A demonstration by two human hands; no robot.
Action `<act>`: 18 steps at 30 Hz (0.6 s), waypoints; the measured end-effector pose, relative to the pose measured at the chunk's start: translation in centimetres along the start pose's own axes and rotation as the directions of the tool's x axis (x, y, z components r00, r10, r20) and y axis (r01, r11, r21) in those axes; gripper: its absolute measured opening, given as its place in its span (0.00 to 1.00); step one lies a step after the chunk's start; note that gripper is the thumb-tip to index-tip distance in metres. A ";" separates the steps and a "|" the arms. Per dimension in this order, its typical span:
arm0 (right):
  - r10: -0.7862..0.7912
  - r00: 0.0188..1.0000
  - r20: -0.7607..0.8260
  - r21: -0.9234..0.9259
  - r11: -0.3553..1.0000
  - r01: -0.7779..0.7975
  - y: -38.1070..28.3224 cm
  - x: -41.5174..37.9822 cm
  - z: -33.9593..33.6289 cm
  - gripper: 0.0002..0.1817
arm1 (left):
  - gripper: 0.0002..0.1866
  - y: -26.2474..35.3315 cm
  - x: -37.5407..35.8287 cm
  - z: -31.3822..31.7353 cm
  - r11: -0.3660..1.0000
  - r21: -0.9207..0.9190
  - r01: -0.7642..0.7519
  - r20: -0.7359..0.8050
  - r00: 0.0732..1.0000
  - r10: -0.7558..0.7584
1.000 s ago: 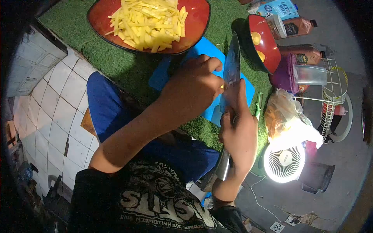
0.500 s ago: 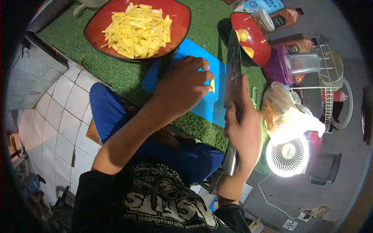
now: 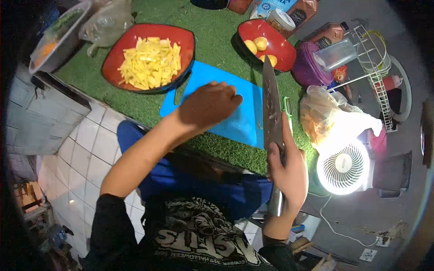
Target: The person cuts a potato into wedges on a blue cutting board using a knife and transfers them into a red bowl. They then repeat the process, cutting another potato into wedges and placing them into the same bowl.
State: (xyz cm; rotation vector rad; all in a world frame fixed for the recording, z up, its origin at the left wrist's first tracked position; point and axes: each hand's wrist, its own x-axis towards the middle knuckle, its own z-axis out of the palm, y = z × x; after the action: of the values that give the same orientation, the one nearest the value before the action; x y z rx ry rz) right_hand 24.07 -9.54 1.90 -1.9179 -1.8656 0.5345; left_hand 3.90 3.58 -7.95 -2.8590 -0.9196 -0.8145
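My right hand is wrapped round the handle of a large kitchen knife. Its blade points away from me, over the right edge of a blue cutting board. My left hand is above the board with its fingers curled inward; whatever is in them, if anything, is hidden. Beyond it on the left, a red square bowl holds a heap of yellow potato sticks. Several peeled potatoes lie in a second red bowl, close to the knife tip.
A green-handled peeler lies right of the board on green turf matting. Plastic bags, a lit fan, a purple container and a wire rack stand at the right. A grey basin is at the far left.
The yellow potato piece seen at my left fingertips no longer shows, and those fingers have curled in. My view has shifted, bringing the basin into sight. The knife stays in my right hand.
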 end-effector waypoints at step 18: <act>0.009 0.996 0.084 0.246 0.969 -0.029 2.9 -1.6 0.5 0.40 | 0.09 -4.9 -1.8 -12.2 0.861 -0.084 0.502 -0.210 0.836 -0.508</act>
State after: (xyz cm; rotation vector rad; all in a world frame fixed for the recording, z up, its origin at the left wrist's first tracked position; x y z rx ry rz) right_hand 26.14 -11.19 -0.08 -1.7749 -1.7381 0.8228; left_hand -5.76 4.46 1.06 -2.4803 -1.6695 -1.1626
